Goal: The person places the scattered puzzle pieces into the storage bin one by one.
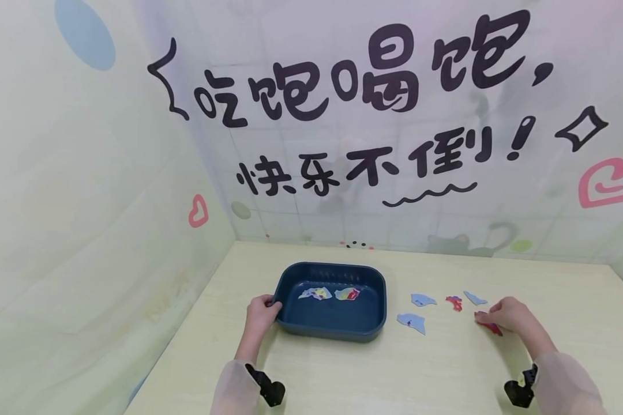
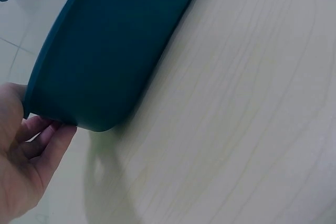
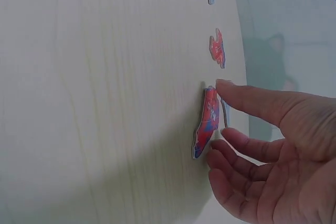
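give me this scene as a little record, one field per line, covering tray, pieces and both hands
container: dark blue tray on a pale wood-grain table
inside tray: yellow-and-white puzzle piece, red-and-yellow puzzle piece, lying apart
right of tray: two broad light-blue pieces, a small red piece, a slim light-blue piece
left hand: grips the tray's left rim
right hand: at a red-and-blue piece; firmness of hold unclear
backdrop: pale, with black lettering
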Demonstrator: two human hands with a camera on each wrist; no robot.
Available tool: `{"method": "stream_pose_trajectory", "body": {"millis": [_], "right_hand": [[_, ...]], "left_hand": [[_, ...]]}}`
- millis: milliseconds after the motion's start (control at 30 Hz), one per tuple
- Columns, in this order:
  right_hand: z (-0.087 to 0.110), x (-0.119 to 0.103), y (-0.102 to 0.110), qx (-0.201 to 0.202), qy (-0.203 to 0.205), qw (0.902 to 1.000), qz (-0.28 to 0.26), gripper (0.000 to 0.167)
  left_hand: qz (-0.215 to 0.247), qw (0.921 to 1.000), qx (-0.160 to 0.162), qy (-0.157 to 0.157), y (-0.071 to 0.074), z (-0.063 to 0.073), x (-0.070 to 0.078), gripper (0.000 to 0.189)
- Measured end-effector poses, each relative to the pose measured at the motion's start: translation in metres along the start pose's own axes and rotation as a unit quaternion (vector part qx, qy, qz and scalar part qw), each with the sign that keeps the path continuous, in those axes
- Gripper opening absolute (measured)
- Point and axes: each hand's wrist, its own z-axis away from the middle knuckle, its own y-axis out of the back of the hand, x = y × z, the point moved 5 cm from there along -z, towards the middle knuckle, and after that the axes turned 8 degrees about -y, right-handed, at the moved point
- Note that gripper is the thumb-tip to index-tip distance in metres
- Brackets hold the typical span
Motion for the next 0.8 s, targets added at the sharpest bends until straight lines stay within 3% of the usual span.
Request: {"method": "stream_pose_trajectory", "body": {"millis": [133,333,533,800], "right_hand": [[0.0029,-0.0003,-0.0008,0.019,-0.014,0.9997,0.009,0.063],[0.0063,-0.0044,-0.0023,0.037,-0.005,0.9991,0.022,0.058],[0.0054,-0.0061,-0.0042,0.034,-0.003,0.9993,0.017,0.063],[0.0022,-0.0072,-0.0046,0.03,-0.002,0.9995,0.008,0.053]], "left_hand": [[0.002,1.0,-0.001,0.002,0.0002,0.0003,0.0008,0.029],[0.005,1.0,-0.001,0.005,0.0004,0.001,0.0014,0.029],[0.006,1.0,-0.001,0.002,0.0001,0.0005,0.0008,0.029],[0.001,1.0,0.005,0.0,0.0011,-0.0012,0.0003,0.028]]}}
